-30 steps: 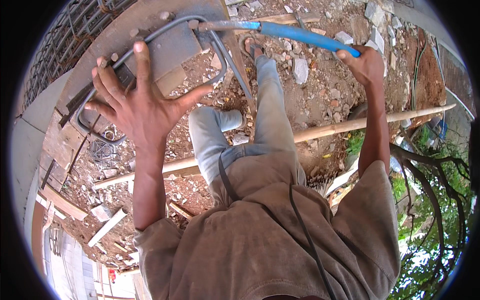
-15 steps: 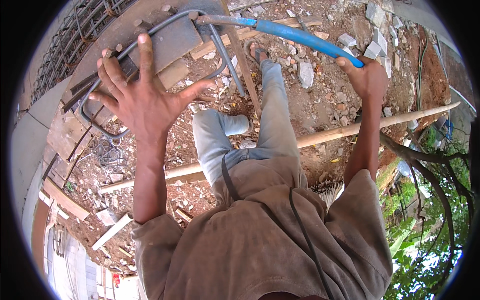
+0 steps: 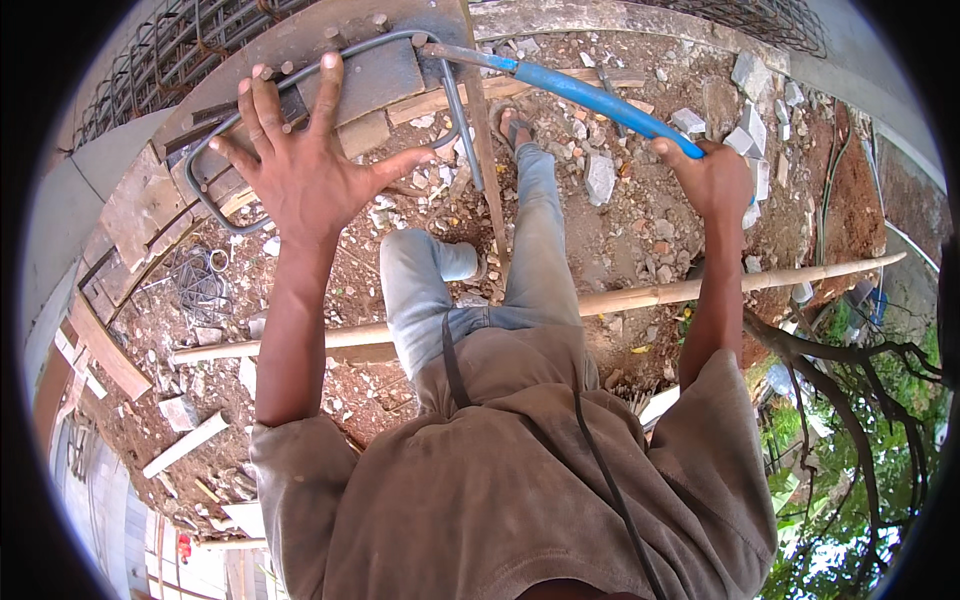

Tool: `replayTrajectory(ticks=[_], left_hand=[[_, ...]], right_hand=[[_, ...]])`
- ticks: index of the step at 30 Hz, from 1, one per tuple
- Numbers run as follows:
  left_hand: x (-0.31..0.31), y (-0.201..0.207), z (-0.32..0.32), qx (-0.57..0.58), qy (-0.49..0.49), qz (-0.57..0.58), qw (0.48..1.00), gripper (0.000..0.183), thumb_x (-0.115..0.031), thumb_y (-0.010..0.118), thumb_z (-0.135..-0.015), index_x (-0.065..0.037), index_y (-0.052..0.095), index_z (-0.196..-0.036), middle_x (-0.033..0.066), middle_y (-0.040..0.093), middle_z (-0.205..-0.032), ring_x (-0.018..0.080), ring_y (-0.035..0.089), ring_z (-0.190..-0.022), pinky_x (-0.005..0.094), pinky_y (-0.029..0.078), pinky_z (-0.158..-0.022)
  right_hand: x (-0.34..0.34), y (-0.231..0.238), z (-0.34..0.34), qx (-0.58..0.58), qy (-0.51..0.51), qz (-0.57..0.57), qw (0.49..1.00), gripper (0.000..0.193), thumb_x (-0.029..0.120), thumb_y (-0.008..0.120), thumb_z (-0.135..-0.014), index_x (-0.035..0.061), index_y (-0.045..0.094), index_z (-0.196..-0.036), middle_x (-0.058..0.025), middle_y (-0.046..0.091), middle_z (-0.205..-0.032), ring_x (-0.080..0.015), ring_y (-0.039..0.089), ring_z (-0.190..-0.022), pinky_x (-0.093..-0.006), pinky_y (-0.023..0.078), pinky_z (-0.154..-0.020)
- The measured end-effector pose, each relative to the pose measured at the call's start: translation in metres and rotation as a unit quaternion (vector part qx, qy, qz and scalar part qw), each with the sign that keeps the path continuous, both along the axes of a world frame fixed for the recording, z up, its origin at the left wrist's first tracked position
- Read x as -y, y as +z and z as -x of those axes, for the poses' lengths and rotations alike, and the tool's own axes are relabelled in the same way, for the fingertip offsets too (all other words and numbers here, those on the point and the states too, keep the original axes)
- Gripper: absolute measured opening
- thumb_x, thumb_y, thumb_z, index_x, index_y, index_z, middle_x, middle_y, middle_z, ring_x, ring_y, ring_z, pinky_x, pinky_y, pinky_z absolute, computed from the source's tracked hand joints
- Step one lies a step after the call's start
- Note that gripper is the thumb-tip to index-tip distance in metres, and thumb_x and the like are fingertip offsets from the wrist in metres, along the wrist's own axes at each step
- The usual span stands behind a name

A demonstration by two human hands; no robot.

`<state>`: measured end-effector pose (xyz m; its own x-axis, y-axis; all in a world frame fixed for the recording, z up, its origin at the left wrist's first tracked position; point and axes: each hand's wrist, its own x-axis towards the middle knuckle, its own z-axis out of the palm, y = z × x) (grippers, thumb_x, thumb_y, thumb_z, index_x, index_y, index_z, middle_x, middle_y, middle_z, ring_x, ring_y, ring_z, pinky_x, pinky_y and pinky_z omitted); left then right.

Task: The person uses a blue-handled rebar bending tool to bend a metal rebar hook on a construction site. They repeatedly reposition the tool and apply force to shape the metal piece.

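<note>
My left hand [image 3: 303, 190] is open, palm down and fingers spread, its fingertips over the edge of a bent steel rebar loop [image 3: 462, 125]. That loop lies on a metal plate [image 3: 385, 78], among short upright steel pegs [image 3: 332, 38]. My right hand [image 3: 718, 182] is closed round the far-right end of a bending bar with a blue sleeve [image 3: 600, 98]. The bar's bare metal tip meets the loop near its upper right corner. Part of the loop is hidden beneath my left hand.
Rebar cages [image 3: 170, 70] are stacked behind the bench. Broken concrete lumps [image 3: 600, 178] lie on rubble-strewn soil, and a long bamboo pole [image 3: 650, 295] crosses the ground by my legs. Wire [image 3: 200, 285] lies coiled at left; tree branches [image 3: 850, 390] stand at right.
The whole view has turned and shifted slightly. Both hands keep nearly the same pose, the left spread over the rebar loop, the right on the bending bar.
</note>
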<state>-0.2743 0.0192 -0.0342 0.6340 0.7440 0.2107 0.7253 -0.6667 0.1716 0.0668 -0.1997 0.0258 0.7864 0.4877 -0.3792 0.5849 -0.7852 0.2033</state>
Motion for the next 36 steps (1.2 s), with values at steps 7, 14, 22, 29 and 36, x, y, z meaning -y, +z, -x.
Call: replayTrajectory(ticks=[7, 14, 22, 29, 36], left_hand=[[-0.002, 0.001, -0.002, -0.037, -0.01, -0.031, 0.999, 0.123, -0.105, 0.043, -0.05, -0.03, 0.047, -0.147, 0.03, 0.021, -0.155, 0.0393, 0.011, -0.15, 0.0599, -0.018, -0.114], [-0.002, -0.002, 0.0, -0.032, -0.023, -0.04, 0.998, 0.125, -0.105, 0.042, -0.05, -0.029, 0.043, -0.15, 0.0308, 0.017, -0.157, 0.04, 0.009, -0.151, 0.0607, -0.017, -0.114], [-0.001, 0.002, 0.001, -0.013, -0.027, -0.033, 0.999, 0.124, -0.103, 0.042, -0.053, -0.029, 0.038, -0.152, 0.0261, 0.017, -0.159, 0.0395, 0.01, -0.15, 0.0647, -0.011, -0.114], [-0.003, -0.005, 0.007, 0.025, -0.038, -0.023, 0.999, 0.125, -0.103, 0.04, -0.054, -0.03, 0.029, -0.156, 0.0251, 0.006, -0.162, 0.0353, -0.002, -0.153, 0.0629, -0.017, -0.113], [-0.005, 0.016, 0.013, -0.028, -0.023, 0.038, 0.999, 0.124, -0.084, 0.07, -0.056, -0.035, 0.019, -0.158, 0.0211, 0.009, -0.163, 0.0383, 0.004, -0.152, 0.0685, 0.003, -0.115]], right_hand=[[0.016, -0.004, 0.028, 0.045, -0.027, -0.024, 0.998, 0.091, 0.094, 0.062, -0.051, 0.0075, 0.076, -0.074, -0.0135, 0.065, -0.06, -0.0347, 0.066, -0.063, -0.0468, 0.052, -0.062], [0.024, -0.009, 0.043, 0.064, -0.04, -0.05, 0.996, 0.093, 0.094, 0.062, -0.05, 0.0067, 0.076, -0.08, -0.0164, 0.066, -0.066, -0.036, 0.067, -0.067, -0.0474, 0.052, -0.063], [0.027, -0.004, 0.046, 0.056, -0.05, -0.055, 0.996, 0.093, 0.093, 0.063, -0.05, 0.0061, 0.076, -0.078, -0.0194, 0.068, -0.069, -0.0379, 0.068, -0.068, -0.0482, 0.053, -0.064], [0.024, -0.016, 0.023, 0.054, 0.008, -0.096, 0.994, 0.088, 0.092, 0.061, -0.057, 0.0055, 0.069, -0.067, -0.0158, 0.064, -0.06, -0.0362, 0.066, -0.06, -0.0476, 0.051, -0.058], [0.021, -0.02, -0.003, 0.011, 0.04, -0.161, 0.986, 0.083, 0.089, 0.065, -0.058, 0.0065, 0.07, -0.065, -0.0133, 0.062, -0.057, -0.0331, 0.065, -0.06, -0.0462, 0.05, -0.058]])
